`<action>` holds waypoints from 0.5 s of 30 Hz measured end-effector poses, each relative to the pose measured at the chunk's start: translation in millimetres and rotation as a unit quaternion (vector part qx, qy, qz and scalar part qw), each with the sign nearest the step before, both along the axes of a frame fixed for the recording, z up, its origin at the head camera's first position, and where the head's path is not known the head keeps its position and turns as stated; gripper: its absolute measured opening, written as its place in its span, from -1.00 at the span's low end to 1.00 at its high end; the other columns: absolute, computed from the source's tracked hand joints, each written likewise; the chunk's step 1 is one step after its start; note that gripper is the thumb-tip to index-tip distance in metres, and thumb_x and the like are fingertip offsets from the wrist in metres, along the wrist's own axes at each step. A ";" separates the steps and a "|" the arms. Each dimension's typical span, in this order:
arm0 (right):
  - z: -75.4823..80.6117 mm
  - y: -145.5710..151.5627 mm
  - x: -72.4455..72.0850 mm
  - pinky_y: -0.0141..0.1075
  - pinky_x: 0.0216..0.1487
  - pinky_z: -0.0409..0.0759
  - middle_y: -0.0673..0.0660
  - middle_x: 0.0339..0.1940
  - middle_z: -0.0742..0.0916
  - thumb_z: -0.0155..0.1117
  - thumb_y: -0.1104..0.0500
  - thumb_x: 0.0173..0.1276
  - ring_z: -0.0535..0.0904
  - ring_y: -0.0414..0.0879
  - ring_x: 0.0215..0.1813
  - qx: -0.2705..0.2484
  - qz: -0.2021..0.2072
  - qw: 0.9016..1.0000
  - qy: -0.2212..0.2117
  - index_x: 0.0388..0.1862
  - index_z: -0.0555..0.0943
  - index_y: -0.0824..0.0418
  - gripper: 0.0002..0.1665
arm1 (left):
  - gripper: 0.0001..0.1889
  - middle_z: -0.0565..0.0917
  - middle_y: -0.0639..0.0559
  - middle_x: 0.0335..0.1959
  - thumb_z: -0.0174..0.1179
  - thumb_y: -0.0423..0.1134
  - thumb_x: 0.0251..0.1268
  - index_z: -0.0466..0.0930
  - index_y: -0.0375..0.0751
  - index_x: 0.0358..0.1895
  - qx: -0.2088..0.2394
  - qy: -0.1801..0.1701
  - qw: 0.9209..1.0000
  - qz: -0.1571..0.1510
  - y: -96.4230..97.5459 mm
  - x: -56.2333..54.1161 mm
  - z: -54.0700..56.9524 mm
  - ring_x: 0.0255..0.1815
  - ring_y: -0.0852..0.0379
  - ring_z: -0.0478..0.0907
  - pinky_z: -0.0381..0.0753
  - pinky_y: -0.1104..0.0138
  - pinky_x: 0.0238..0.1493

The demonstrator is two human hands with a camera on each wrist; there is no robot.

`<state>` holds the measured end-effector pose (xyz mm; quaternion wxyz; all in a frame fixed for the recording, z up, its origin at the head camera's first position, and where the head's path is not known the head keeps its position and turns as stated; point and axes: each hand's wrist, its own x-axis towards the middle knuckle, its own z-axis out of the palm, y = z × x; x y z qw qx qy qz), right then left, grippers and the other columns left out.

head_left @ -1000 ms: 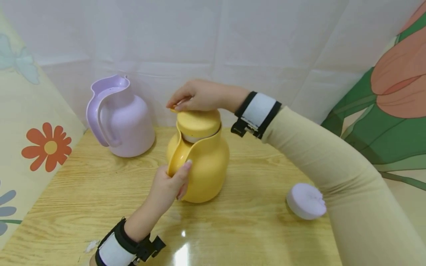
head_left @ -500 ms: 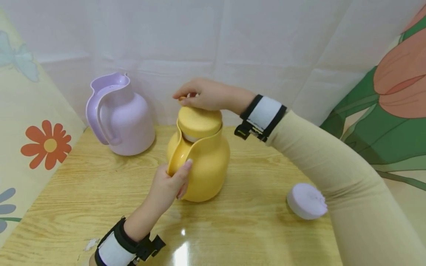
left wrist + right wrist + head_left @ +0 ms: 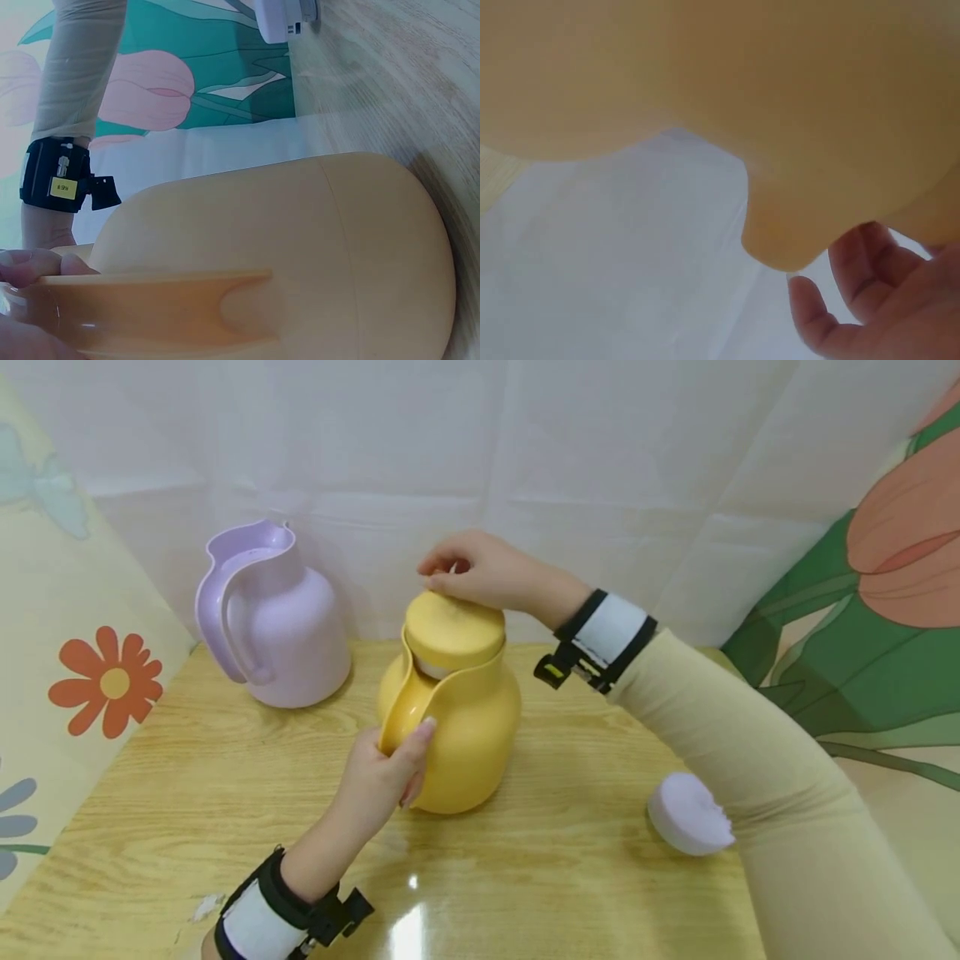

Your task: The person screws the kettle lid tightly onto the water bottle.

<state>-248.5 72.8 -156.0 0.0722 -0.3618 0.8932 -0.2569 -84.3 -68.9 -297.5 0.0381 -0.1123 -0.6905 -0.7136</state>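
A yellow thermos jug (image 3: 472, 727) stands upright on the table. My left hand (image 3: 386, 768) grips its handle (image 3: 401, 714), thumb along the upper side. The same handle runs between my fingers in the left wrist view. A round yellow lid (image 3: 456, 631) sits in the jug's mouth, a pale band showing beneath it. My right hand (image 3: 480, 568) pinches the lid at its far edge, fingers curled over the top. In the right wrist view, the right fingers (image 3: 855, 300) bend beside the yellow jug's spout (image 3: 776, 232). The lid's far side is hidden by the hand.
A lilac jug (image 3: 292, 627) stands at the back left, near the white backdrop (image 3: 360, 443). A loose lilac lid (image 3: 686, 814) lies on the wooden table (image 3: 570, 860) at the right, beside the right sleeve (image 3: 757, 760). Flower-patterned panels flank both sides.
My right hand has swung a little rightward around the lid's far edge, and the lid has turned clockwise with it. The left hand keeps its grip and the yellow jug stays in place.
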 end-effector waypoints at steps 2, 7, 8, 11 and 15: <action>-1.5 2.1 0.8 -0.24 0.01 0.46 0.20 0.02 0.64 0.12 0.18 0.44 0.50 0.01 0.00 -0.016 -0.012 1.000 -0.007 0.17 0.56 0.30 -0.62 | -0.45 0.31 0.06 -0.90 0.04 -0.19 0.39 0.25 -0.50 -0.75 0.000 -0.001 1.000 0.002 0.5 -0.2 0.3 -0.86 0.18 0.24 0.24 0.39 -0.77; -6.7 7.9 2.3 -0.28 -0.14 0.44 0.18 -0.12 0.64 0.14 0.16 0.43 0.48 -0.03 -0.13 -0.061 -0.037 0.997 -0.022 0.08 0.62 0.30 -0.66 | -0.45 0.31 0.06 -0.90 0.04 -0.18 0.38 0.26 -0.48 -0.75 -0.003 0.003 1.000 0.002 0.7 -0.4 0.5 -0.86 0.18 0.25 0.24 0.39 -0.77; -7.9 9.2 2.4 -0.29 -0.14 0.44 0.18 -0.13 0.64 0.15 0.15 0.43 0.48 -0.04 -0.13 -0.071 -0.040 0.996 -0.027 0.06 0.62 0.30 -0.67 | -0.45 0.31 0.06 -0.90 0.04 -0.18 0.38 0.25 -0.48 -0.76 -0.003 0.003 1.000 0.001 0.7 -0.2 0.6 -0.86 0.18 0.24 0.23 0.39 -0.77; -11.5 12.8 2.3 -0.29 -0.13 0.46 0.18 -0.13 0.63 0.14 0.15 0.44 0.49 -0.05 -0.12 -0.098 -0.043 0.993 -0.044 0.02 0.61 0.32 -0.69 | -0.45 0.31 0.06 -0.90 0.04 -0.18 0.38 0.25 -0.47 -0.76 -0.004 0.004 1.000 0.001 0.2 -0.2 0.4 -0.86 0.19 0.24 0.23 0.39 -0.77; -15.8 16.1 1.5 -0.30 -0.17 0.50 0.19 -0.15 0.64 0.14 0.15 0.45 0.51 -0.05 -0.15 -0.123 -0.056 0.989 -0.066 -0.02 0.60 0.33 -0.71 | -0.44 0.30 0.06 -0.90 0.04 -0.18 0.38 0.24 -0.47 -0.77 -0.004 0.003 1.000 0.002 -0.3 -0.2 -0.1 -0.87 0.19 0.24 0.24 0.39 -0.78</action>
